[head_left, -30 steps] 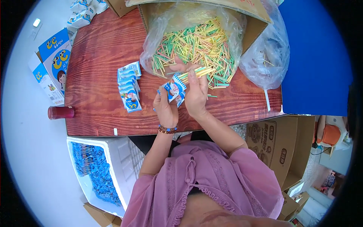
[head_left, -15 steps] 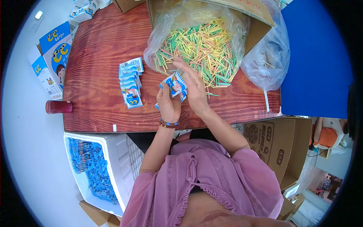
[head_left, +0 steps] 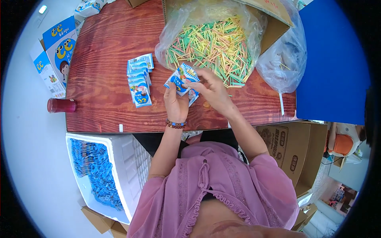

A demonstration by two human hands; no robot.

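My left hand grips blue-and-white printed sachets above the wooden table, one overlapping another, its thumb on the front. My right hand has bent fingers closed at the upper sachet's right edge, partly behind it. To the left of my hands, a row of overlapping sachets of the same kind lies on the tabletop. Just beyond my hands, a heap of thin green, yellow and pink sticks spreads over a clear plastic bag. Whether any stick is in my right hand is hidden.
The bag comes out of a cardboard box. A second clear bag hangs at the table's right side. A red-lidded jar and printed cartons stand left. A white foam box full of blue sachets sits below.
My right hand, stretched out beside the sachets before, has bent its fingers round the upper one's right edge. The upper sachet has turned and spread more broadly. The view has shifted slightly.
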